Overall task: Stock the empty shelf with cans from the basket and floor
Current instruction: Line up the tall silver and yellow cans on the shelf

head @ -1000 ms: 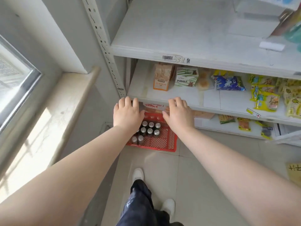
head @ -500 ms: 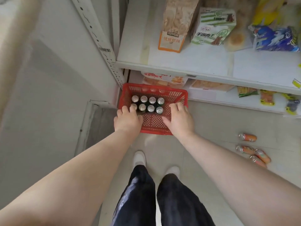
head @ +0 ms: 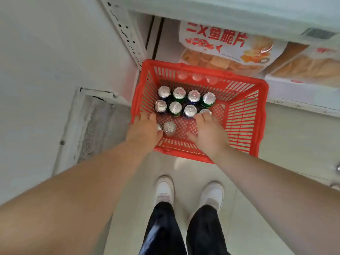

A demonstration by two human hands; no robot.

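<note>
**Both hands down in the basket, no can lifted**

The cans (head: 179, 92) stood upright in the red basket (head: 184, 66), crowded into its left half in two far rows. Two more stood nearer, and one of them was half hidden under the left hand (head: 145, 129). The basket sat on the floor (head: 184, 172) at the foot of the shelving.

The left hand reached in with its fingers pointing down and fairly straight, clasping nothing that showed. Whether it touched the hidden can could not be told. The right hand (head: 207, 134) was likewise spread loosely, its fingertips over the rightmost can of the nearer row and gripping nothing.

Full cans would probably be weighty for their size, rigid and smooth-sided, and prone to denting if knocked. The safest hold looked like a wrap around the side wall, not the slick lid. The tight rows left little finger room, so the loose near can (head: 169, 127) seemed the easiest to take first.

The right half of the basket lay bare, which gave room to tilt a can free. Its slatted walls rose all round, so a can had to come straight up. A shelf board (head: 239, 15) overhung the far side above the snack bags (head: 220, 48), and the perforated upright (head: 125, 34) stood close on the left. The nearer side of the basket looked the clearer way out.
</note>
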